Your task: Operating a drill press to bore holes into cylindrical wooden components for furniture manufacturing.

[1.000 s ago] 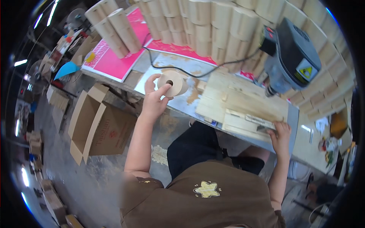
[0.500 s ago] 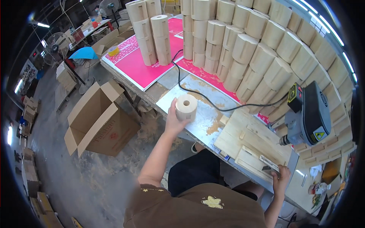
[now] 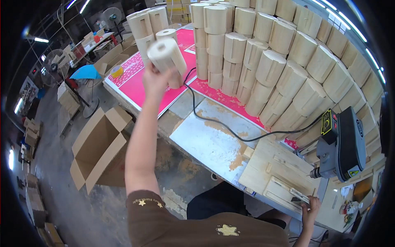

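Observation:
My left hand [image 3: 155, 82] grips a pale wooden cylinder [image 3: 166, 53] with a round hole in its top. The cylinder is raised and tilted over the pink sheet [image 3: 166, 96], in front of the short wooden stacks at the far left of the bench. At the lower right, my right hand [image 3: 310, 210] is curled at the end of a wooden jig [image 3: 279, 193], beside a light strip with a dark part under it. What its fingers hold is partly hidden. Above the jig stands a drill press [image 3: 341, 144] with its chuck pointing down.
Tall stacks of wooden cylinders [image 3: 269, 66] line the back and right. A black cable [image 3: 230, 131] crosses the metal sheet [image 3: 205, 142], which has sawdust on it. Yellow tape [image 3: 117, 71] lies at the bench's left edge. An open cardboard box [image 3: 105, 152] stands on the floor.
My left hand has carried the wooden cylinder from the metal sheet up and away to the far left, over the pink sheet. My right hand has stayed at the jig.

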{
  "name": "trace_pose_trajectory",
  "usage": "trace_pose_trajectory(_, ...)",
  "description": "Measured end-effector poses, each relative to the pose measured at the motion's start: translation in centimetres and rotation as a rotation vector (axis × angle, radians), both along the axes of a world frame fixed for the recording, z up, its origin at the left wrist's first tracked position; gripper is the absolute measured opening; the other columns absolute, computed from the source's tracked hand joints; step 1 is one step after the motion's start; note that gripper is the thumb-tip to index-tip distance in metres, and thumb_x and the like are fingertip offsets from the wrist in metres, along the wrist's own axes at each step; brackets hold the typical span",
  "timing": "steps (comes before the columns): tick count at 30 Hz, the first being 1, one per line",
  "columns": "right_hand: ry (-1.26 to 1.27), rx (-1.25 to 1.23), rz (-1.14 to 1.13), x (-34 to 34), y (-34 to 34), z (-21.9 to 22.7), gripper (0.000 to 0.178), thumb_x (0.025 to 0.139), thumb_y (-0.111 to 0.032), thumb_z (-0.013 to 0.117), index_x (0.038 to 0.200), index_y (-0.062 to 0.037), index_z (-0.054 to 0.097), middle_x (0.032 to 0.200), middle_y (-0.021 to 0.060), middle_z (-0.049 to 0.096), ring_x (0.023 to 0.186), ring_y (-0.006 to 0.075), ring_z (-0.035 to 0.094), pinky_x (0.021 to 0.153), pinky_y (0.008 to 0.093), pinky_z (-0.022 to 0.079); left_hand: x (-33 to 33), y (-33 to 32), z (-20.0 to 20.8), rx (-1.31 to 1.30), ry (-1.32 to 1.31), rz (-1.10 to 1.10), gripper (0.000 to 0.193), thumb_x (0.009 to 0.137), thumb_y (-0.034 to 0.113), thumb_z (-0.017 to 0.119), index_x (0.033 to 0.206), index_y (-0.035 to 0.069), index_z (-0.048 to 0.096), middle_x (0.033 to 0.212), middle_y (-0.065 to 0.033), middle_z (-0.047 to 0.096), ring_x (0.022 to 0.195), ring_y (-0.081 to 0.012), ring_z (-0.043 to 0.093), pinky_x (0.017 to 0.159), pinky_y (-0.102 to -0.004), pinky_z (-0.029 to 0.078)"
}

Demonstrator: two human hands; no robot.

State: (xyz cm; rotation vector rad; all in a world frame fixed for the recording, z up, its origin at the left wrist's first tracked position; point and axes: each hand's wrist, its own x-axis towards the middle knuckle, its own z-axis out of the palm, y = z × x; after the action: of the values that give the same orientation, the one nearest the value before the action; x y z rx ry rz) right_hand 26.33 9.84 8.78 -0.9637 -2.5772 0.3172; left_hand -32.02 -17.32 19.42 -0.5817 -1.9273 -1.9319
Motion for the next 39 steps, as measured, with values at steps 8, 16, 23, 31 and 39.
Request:
trace_pose_trajectory(8,0.032,-0.049,-0.129,-0.4,-0.6,-0.1,0.037,0.059,-0.003,0.068,0.095,-0.0046,0.057,0.089,0.0126,0.054,0.09,0.0332,0.048,0.083,0.0414,0.037,-16.1,4.4,8.7,-0.308,0.194,0.41,0.071,0.055,0.037,0.085,0.107,-0.005,0.059,0.101,-0.0159,0.066,0.091,-0.024,0.065,0.08,-0.0337,0.05)
trace_pose_trajectory(16,0.013,-0.017,-0.164,-1.4,-1.2,0.2,0.041,0.056,0.0,0.068,0.094,-0.0051,0.055,0.087,0.0119,0.051,0.088,0.0328,0.047,0.081,0.0413,0.037,-21.5,5.5,8.0,-0.472,0.081,0.636,0.074,0.053,0.04,0.084,0.107,-0.004,0.057,0.104,-0.02,0.064,0.098,-0.032,0.062,0.087,-0.0374,0.048)
trace_pose_trajectory(23,0.009,0.024,-0.202,-0.8,-1.6,-0.3,0.042,0.055,-0.002,0.07,0.094,-0.0062,0.055,0.087,0.0112,0.051,0.087,0.0325,0.047,0.081,0.0417,0.036,-21.2,6.7,7.0,-0.373,0.149,0.554,0.09,0.056,0.042,0.083,0.121,-0.007,0.045,0.119,-0.0243,0.054,0.112,-0.0352,0.054,0.094,-0.0402,0.043)
trace_pose_trajectory(31,0.033,0.099,-0.144,-1.5,-1.3,0.6,0.04,0.056,-0.009,0.073,0.093,-0.0075,0.059,0.084,0.0095,0.054,0.083,0.031,0.049,0.077,0.041,0.036,-7.9,15.7,1.9,-0.245,0.61,0.41,0.081,0.074,0.038,0.074,0.131,-0.005,0.035,0.128,-0.022,0.044,0.12,-0.0342,0.042,0.101,-0.0434,0.033)
trace_pose_trajectory(39,0.087,0.155,-0.105,-1.6,-1.4,0.3,0.04,0.058,-0.012,0.074,0.095,-0.0078,0.06,0.085,0.0087,0.056,0.084,0.0309,0.05,0.076,0.0409,0.037,7.7,22.5,2.9,-0.136,0.452,-0.273,0.071,0.073,0.022,0.074,0.131,0.002,0.038,0.127,-0.0171,0.042,0.117,-0.0325,0.044,0.1,-0.0396,0.036)
